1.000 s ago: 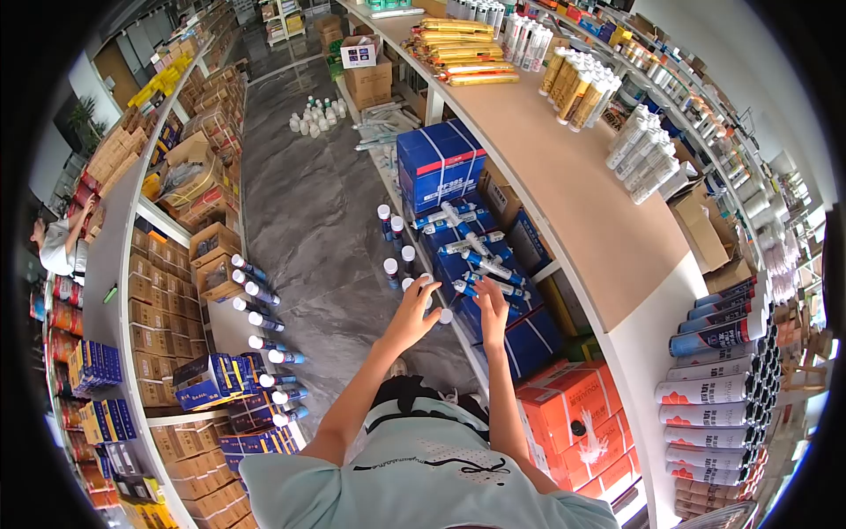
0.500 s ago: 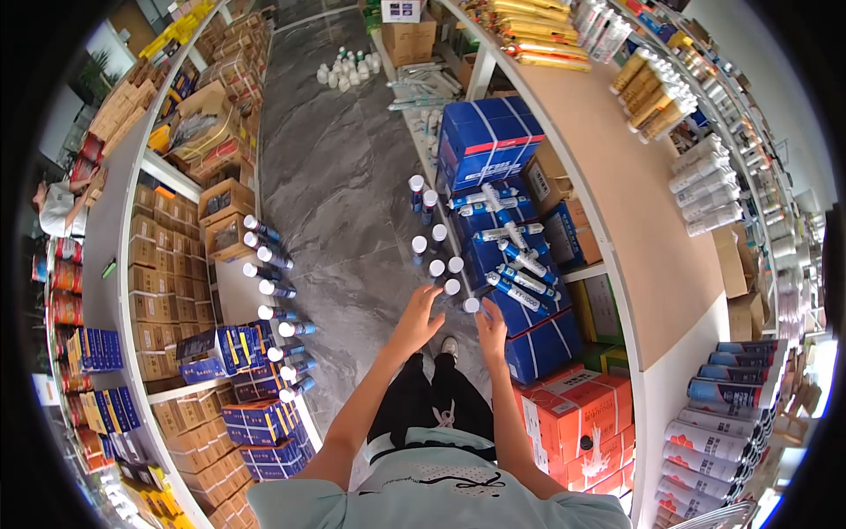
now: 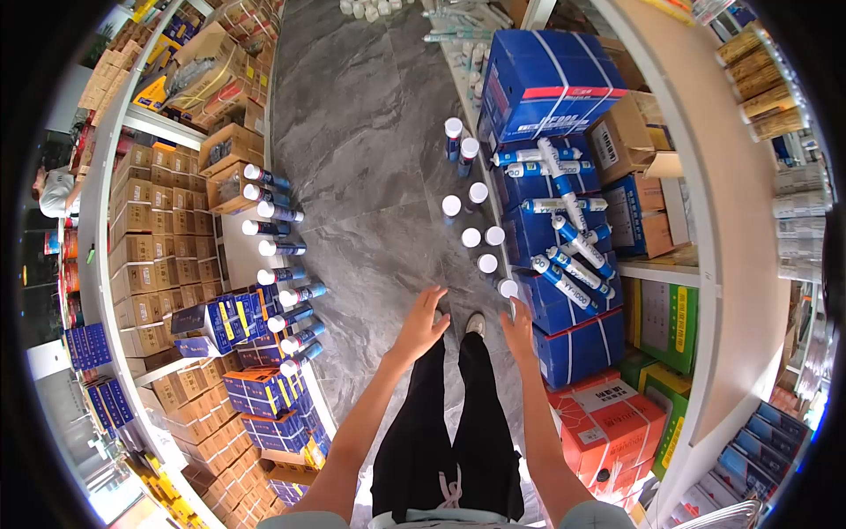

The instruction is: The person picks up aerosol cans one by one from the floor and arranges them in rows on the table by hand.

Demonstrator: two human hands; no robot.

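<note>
Several dark blue cans with white caps [image 3: 487, 263] stand upright on the grey floor at the foot of the right shelf. My left hand [image 3: 423, 326] hovers over the floor left of them, fingers apart and holding nothing. Close to the nearest white-capped can [image 3: 508, 288] is my right hand [image 3: 518, 328], its fingers loosely spread; whether it touches the can I cannot tell. Beside that hand, blue-and-white sealant tubes [image 3: 564, 189] lie in a loose pile on blue cartons [image 3: 577, 348].
More white-capped cans [image 3: 282, 275] line the left shelf's foot. Brown cartons [image 3: 145, 256] fill that shelf. A strapped blue box [image 3: 551, 88] and an orange-red carton [image 3: 608, 419] sit on the right. A shoe [image 3: 476, 324] shows below. A person [image 3: 58, 192] is at far left.
My view has shifted forward and down, so the cans and shelves look larger. My left hand has drawn away from the cans; their arrangement looks the same.
</note>
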